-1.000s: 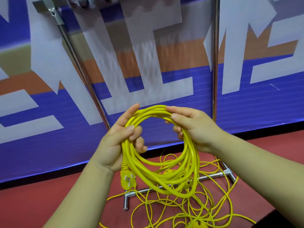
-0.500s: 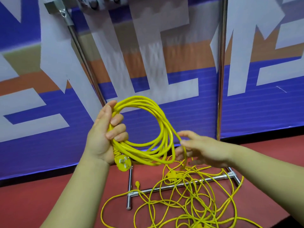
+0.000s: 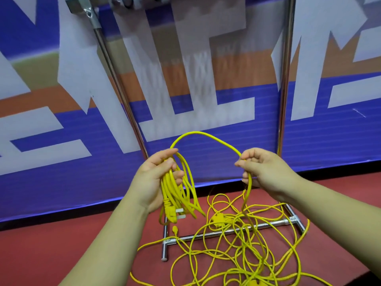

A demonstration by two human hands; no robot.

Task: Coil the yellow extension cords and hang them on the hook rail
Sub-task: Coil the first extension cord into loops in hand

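Loops of yellow extension cord (image 3: pixel 175 195) now hang long and narrow from the left hand (image 3: pixel 152 182), where a second ago both hands held them as a round coil. The left hand's fingers are curled tight round the top of the bundle, and the white-pinned plug (image 3: pixel 175 213) dangles just below the palm. Over to the right hand (image 3: pixel 266 172): half a second back it was down low, reaching toward the slack. Now it is up level with the left, thumb and fingertips pinching a single strand. Between the two hands a fresh arch of cord (image 3: pixel 198 133) stands up. From the pinch the strand drops to the tangle (image 3: pixel 237 250) sprawled on the red floor (image 3: pixel 51 254), across the metal base of the rack (image 3: pixel 206 236).

What it means, by my reading: another turn is being fed in, so coiling is midway, not finished. Plenty of cord lies loose down there, with at least one more plug in the heap. Bringing the pinched strand across to the left hand looks like the next move. Hanging is some way off; the top of the rack barely shows at the upper edge, blurred.
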